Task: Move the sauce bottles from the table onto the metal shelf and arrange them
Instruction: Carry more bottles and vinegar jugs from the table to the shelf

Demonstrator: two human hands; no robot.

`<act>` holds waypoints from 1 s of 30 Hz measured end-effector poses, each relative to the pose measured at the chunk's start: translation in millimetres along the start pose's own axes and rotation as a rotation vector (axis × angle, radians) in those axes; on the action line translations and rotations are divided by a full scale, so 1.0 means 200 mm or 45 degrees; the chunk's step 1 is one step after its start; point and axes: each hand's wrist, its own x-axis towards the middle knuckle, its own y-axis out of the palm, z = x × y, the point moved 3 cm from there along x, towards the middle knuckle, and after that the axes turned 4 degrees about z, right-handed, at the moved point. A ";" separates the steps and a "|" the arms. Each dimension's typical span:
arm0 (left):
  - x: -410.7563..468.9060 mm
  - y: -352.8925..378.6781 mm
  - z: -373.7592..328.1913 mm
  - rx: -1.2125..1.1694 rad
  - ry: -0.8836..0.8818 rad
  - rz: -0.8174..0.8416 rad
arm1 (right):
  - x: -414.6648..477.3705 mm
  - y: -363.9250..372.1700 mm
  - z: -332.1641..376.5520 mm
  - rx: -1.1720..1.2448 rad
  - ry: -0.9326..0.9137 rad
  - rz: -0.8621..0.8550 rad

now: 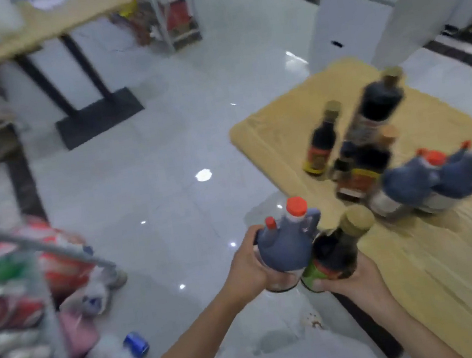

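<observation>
Gripped in left hand (248, 263): red-capped jug (284, 248). Gripped in right hand (357, 281): gold-capped bottle (337, 251), touching the jug. Beyond right hand, standing on tabletop (453, 269): more bottles (376, 107), blurred. Well left of left hand: metal shelf (41, 246), blurred.

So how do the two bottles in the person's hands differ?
The jug in the left hand has red caps and a handle; the bottle in the right hand has one tan cap and no handle. The jug is squat; the bottle is slimmer, with a green label. Both hold dark sauce.
</observation>
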 end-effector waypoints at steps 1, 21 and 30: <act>-0.07 -0.16 -0.02 -0.014 0.027 -0.128 | 0.04 0.14 0.09 -0.004 -0.050 0.106; -1.56 -1.77 -0.70 -0.112 0.664 -1.967 | -0.16 2.41 1.99 -0.049 -1.090 1.706; -1.84 -2.13 -1.09 0.117 0.734 -2.598 | -0.44 3.01 2.62 0.040 -1.413 2.027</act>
